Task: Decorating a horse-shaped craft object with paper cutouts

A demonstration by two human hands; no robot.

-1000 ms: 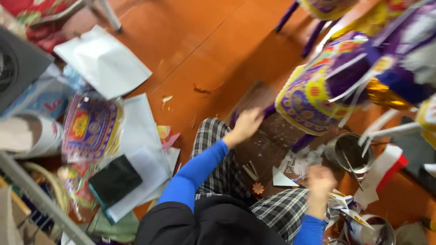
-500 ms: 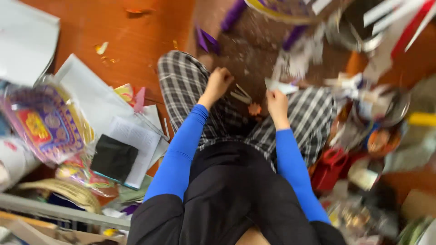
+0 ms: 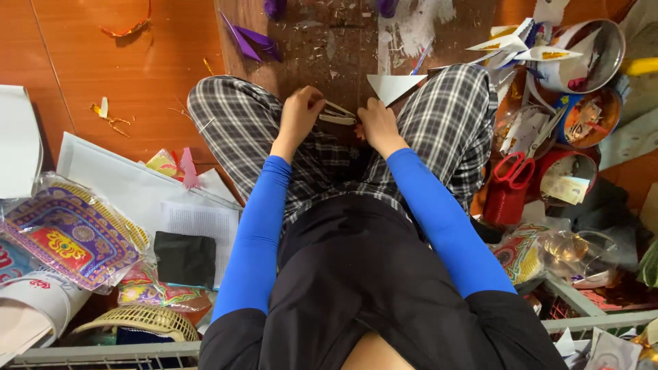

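While both hands pinch it, a small pale paper strip piece [image 3: 337, 114] sits over the lap, between checked-trouser knees.
Left hand [image 3: 299, 113] and right hand [image 3: 376, 123] close fingertips on its ends; it looks light, thin, easily creased, best held by edges.

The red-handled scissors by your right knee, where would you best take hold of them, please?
By the red loop handles of the scissors, coming from above with the right hand. The loops lie on top of the red container, exposed, while the blades point up and away among the paper scraps, so I'd avoid that end.
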